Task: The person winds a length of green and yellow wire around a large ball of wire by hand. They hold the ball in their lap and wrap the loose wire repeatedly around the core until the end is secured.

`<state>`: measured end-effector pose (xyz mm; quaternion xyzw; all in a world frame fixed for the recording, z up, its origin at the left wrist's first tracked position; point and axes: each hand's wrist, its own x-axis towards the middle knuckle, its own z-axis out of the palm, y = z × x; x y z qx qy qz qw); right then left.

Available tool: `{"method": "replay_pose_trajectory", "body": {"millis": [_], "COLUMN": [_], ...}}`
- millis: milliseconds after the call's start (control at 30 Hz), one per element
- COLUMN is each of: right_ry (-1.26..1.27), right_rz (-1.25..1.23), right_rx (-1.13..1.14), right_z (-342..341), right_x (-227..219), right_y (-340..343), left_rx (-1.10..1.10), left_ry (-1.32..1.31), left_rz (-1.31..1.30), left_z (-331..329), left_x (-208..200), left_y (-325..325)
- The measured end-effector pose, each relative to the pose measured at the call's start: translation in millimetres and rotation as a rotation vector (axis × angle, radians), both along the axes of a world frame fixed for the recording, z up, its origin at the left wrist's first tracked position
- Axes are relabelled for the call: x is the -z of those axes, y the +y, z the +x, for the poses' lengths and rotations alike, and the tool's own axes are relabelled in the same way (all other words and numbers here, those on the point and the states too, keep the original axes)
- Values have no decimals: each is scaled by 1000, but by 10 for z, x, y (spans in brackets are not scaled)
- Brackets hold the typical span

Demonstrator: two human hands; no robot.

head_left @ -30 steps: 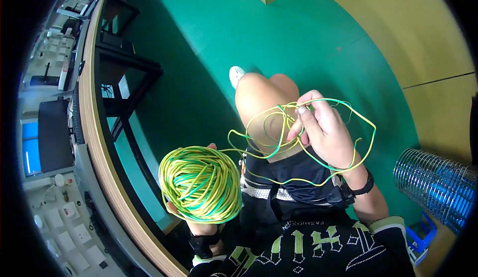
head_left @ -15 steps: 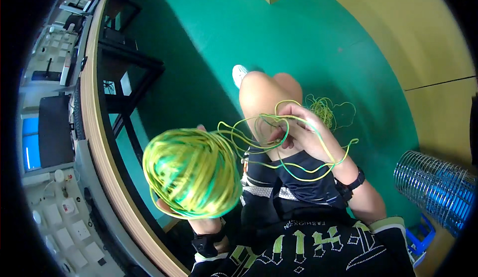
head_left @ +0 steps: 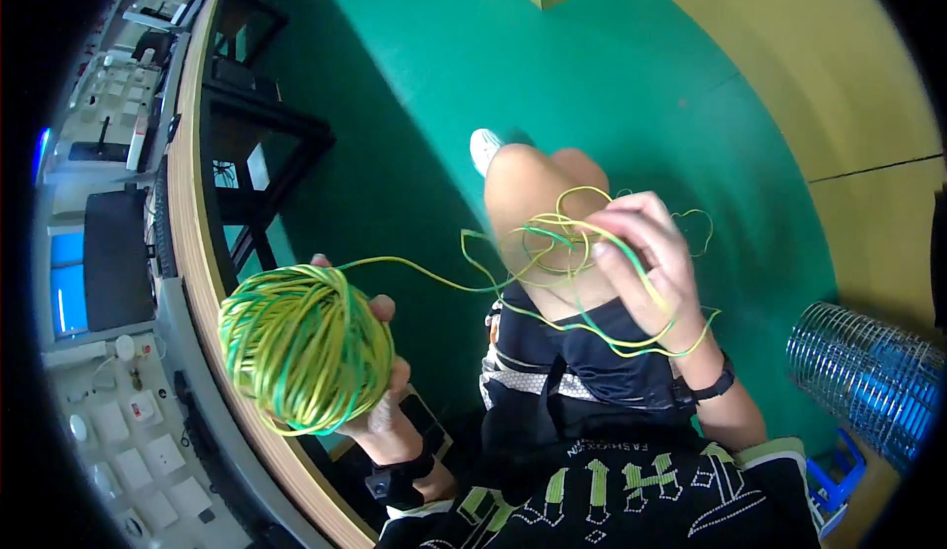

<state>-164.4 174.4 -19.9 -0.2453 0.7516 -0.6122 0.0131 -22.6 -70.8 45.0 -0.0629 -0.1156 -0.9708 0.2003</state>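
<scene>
A big ball of yellow-and-green wire (head_left: 306, 347) rests in my left hand (head_left: 387, 421), whose fingers wrap round its right side and underside. One strand leaves the top of the ball and stretches right to loose, tangled loops of wire (head_left: 552, 235) above my bare thighs. My right hand (head_left: 656, 268) is closed on these loops, with thumb and fingers pinching them. More strands hang beneath it and cross my wrist. Beyond the right hand, a thin wire loop shows over the floor; most of the wire there is hidden behind the hand.
A long wooden-edged bench (head_left: 212, 283) with switches, sockets and screens runs along my left, on black legs. At right stand a wire-mesh basket (head_left: 858, 376) with something blue inside and a blue stool-like object (head_left: 838, 470). A yellow wall (head_left: 819, 75) curves beyond the green floor.
My left hand and the ball have moved left and turned, drawing the strand out longer between the hands. The right hand has shifted slightly right, its fingers closing further on the loops.
</scene>
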Motion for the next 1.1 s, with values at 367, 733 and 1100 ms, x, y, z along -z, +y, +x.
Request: {"method": "replay_pose_trajectory", "body": {"millis": [367,733,1100], "right_ry": [110,-258,61], "right_rz": [0,-32,208], "right_rx": [-248,-457,-433], "right_z": [32,-13,4], "right_x": [-542,-385,-246], "right_y": [-138,-260,-277], "left_rx": [-271,-56,123], "left_ry": [-682,-549,-144], "left_rz": [-770,-512,224], "left_z": [196,158,-18], "left_x": [115,248,370], "left_y": [110,275,223]}}
